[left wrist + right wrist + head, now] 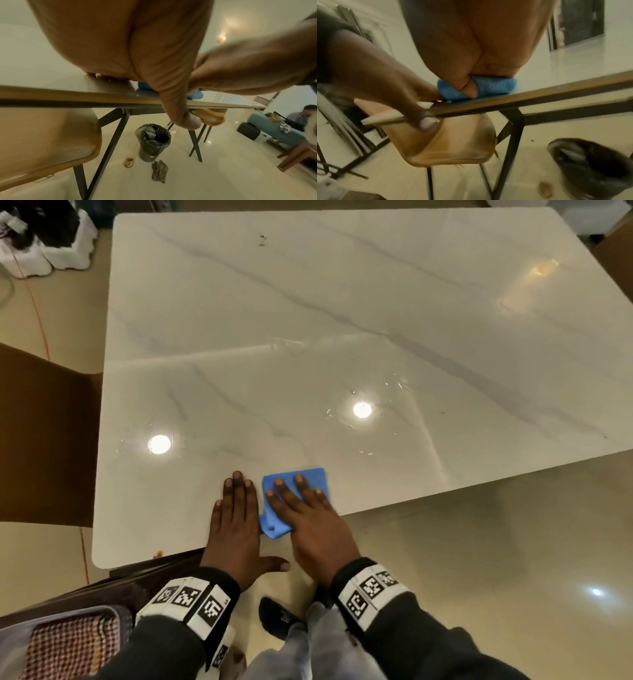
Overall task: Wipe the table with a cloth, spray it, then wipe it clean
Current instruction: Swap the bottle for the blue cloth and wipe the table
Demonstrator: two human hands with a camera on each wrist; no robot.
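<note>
The white marble table [342,320] fills the head view. A folded blue cloth [317,479] lies near its front edge. My right hand [298,505] lies flat on the cloth with straight, spread fingers pressing it down. The right wrist view shows the thumb against the bunched cloth [494,85]. My left hand [239,508] rests flat on the bare tabletop just left of the cloth, holding nothing, its thumb hanging past the edge. Wet streaks [376,405] shine mid-table. Dark specks [262,239] sit near the far edge. No spray bottle is in view.
A brown chair [44,440] stands at the table's left side, another with a checked cushion [68,645] at my lower left. Under the table are a lined bin [154,140] and a checked cloth [159,171]. A person [302,115] sits off to the right.
</note>
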